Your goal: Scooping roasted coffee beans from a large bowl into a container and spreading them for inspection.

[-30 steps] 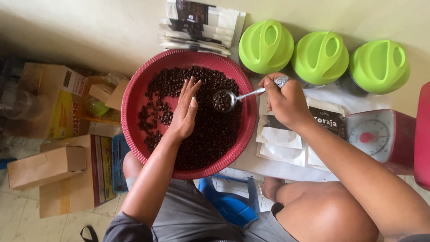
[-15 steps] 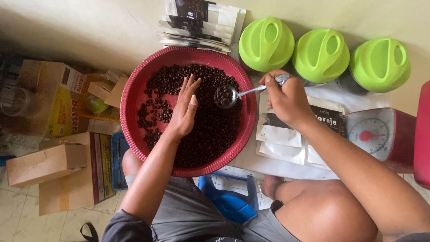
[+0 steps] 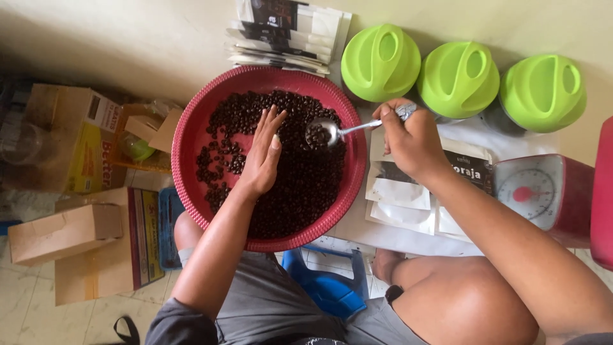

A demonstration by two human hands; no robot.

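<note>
Dark roasted beans (image 3: pixel 300 191), small and glossy, heaped in a round red basin (image 3: pixel 191 128) on the person's lap. Left hand (image 3: pixel 262 156) lies flat on them, fingers spread, gripping nothing. Right hand (image 3: pixel 412 140) pinches a metal spoon (image 3: pixel 329 132) (bowl loaded with beans). Three green lids (image 3: pixel 460 80) beyond.

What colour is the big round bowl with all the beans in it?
The bowl is red, seen best in the head view.
</note>
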